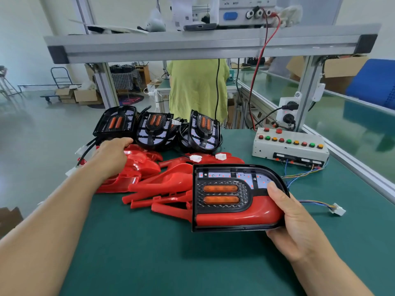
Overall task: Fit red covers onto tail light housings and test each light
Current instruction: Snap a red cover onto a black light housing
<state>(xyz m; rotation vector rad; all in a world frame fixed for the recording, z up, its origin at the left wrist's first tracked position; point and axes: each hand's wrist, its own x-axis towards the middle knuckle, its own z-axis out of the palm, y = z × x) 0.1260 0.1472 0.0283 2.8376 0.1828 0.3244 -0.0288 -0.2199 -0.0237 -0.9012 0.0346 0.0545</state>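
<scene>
Fingers [276, 191] round black housing [222, 196], red-covered below

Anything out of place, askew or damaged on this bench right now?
Nothing looks damaged or spilled. The red covers lie in a tangled, overlapping heap. The tail light housing in the right hand has red only across its lower part, with its upper board bare. A white connector lies unplugged beside it.

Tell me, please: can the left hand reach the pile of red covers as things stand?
Likely yes. The left hand lies over the pile of red covers, and nothing stands between them; whether it grips one I cannot tell.
</scene>
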